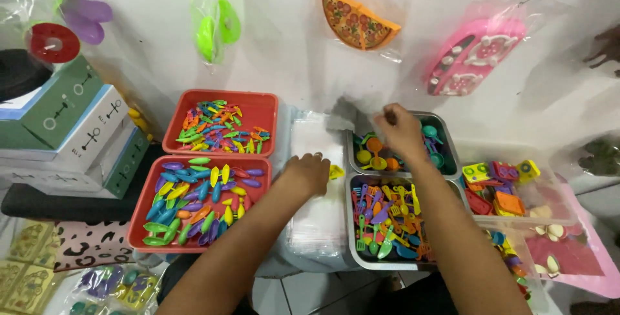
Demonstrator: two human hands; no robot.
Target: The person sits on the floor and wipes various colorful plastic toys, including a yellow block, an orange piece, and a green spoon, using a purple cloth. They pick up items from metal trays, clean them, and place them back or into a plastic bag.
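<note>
Fingers [387, 116] perhaps pinching something blurred

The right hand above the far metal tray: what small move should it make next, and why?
Probably lower the right hand into the far metal tray to pick one small toy, because it hovers just above them, while the left hand rests on the stack of clear bags.

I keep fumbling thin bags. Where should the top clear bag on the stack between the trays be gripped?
Probably pinch the clear bag stack at its near short edge, coming from the person's side: the bags lie flat, that edge is free, and the left hand covers the far part.
</note>
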